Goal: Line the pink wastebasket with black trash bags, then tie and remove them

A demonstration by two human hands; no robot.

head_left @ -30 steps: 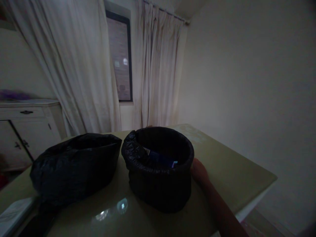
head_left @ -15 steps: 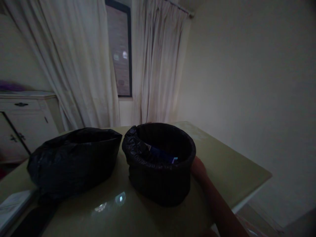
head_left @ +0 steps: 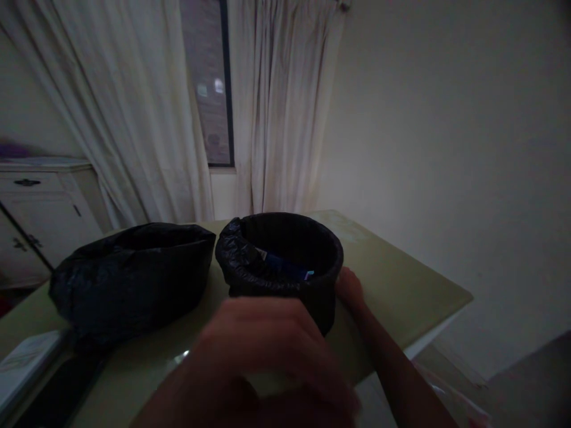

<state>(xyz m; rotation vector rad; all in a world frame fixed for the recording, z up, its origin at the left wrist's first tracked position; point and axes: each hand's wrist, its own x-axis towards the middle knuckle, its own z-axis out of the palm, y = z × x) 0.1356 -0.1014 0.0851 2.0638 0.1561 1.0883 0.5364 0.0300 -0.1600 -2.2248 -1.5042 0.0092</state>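
Note:
A round bin lined with a black bag (head_left: 285,286) stands upright on the table, the bag folded over its rim. Inside lies a dark blue packet (head_left: 285,267) with a small light-coloured end. My right hand (head_left: 349,289) is against the bin's right side, its fingers partly hidden behind it. Close to the camera, in front of the bin, my left hand (head_left: 267,351) is bent at the knuckles and smeared by motion. Whether it holds anything cannot be made out. A second black plastic bag (head_left: 138,279), bulging with its mouth partly open, sits left of the bin.
The pale greenish table (head_left: 392,279) has a corner at the right. At lower left lie a white box-like item (head_left: 27,362) and a dark flat object (head_left: 62,389). Curtains (head_left: 285,107) and a white cabinet (head_left: 49,202) stand behind; a wall is at right.
My left hand has come into the foreground, in front of the bin. My right hand stays at the bin's side. The camera view has shifted slightly.

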